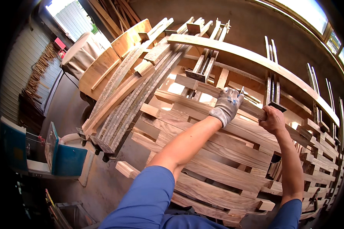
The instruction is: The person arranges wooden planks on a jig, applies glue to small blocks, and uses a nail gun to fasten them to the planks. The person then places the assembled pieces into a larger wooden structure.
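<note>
Head view: two hands are at work over one wooden bar (207, 89), located at the far side of a stack of slatted wooden frames (218, 158).

Left hand (227, 103): fitted with one gray glove (222, 113); fingers curled down over the middle of the bar, grasping it from above. One thin pointed item (242, 90) projects just beyond the glove; its kind cannot be told.

Right hand (273, 119): bare; fingers clenched around the right end of the same bar. One dark metal plate (277, 106) sits just beyond this hand. Two blue sleeves (143, 196) cover the upper arms.

The frames extend to the right; their total is too crowded to count. One pale block (150, 110) lies at their left edge.

Far side: one long board (252, 57) spans from left to right, bent by the lens. Several metal clamps (271, 82) stand behind and beneath it; overlap prevents an exact count.

Left side: one bundle of long metal bars (135, 99) lies at a slant, with two plywood panels (99, 73) beyond. One blue machine (67, 158) stands farther left, on the near side.
</note>
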A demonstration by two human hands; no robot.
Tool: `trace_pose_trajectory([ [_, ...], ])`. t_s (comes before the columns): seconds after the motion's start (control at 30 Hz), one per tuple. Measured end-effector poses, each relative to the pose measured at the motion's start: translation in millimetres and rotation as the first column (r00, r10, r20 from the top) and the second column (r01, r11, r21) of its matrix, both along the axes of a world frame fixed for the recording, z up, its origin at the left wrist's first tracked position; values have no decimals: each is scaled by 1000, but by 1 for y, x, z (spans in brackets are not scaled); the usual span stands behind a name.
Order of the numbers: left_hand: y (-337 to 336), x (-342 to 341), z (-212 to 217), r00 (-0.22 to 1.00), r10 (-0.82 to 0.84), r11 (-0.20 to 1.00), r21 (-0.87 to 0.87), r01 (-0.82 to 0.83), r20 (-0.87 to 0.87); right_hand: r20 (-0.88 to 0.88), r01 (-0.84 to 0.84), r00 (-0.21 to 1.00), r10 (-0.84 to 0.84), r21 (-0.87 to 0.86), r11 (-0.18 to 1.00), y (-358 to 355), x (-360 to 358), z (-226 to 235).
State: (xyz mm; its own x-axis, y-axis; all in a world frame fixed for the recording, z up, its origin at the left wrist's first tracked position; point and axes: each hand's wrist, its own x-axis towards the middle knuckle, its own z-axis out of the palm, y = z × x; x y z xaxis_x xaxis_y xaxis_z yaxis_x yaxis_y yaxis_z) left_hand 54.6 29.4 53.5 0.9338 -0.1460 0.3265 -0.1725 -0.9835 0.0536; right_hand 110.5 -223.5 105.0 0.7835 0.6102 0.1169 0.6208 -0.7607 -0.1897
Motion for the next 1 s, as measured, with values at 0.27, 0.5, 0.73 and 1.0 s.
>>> trace_pose_trajectory([
  [0.27,19,29,-12,952,14,999,-43,-28,-305,129,12,991,-19,57,998,4,36,-72],
  [0.5,24,43,-49,960,76,995,-43,-91,-269,67,-38,997,40,-19,999,11,50,-90],
  [0.73,27,42,-34,885,27,992,-96,-81,-465,-136,74,987,-89,-113,991,6,53,-106],
  [1.0,31,33,-12,831,9,980,-161,-119,-556,-238,41,970,-44,-17,999,0,51,-89],
])
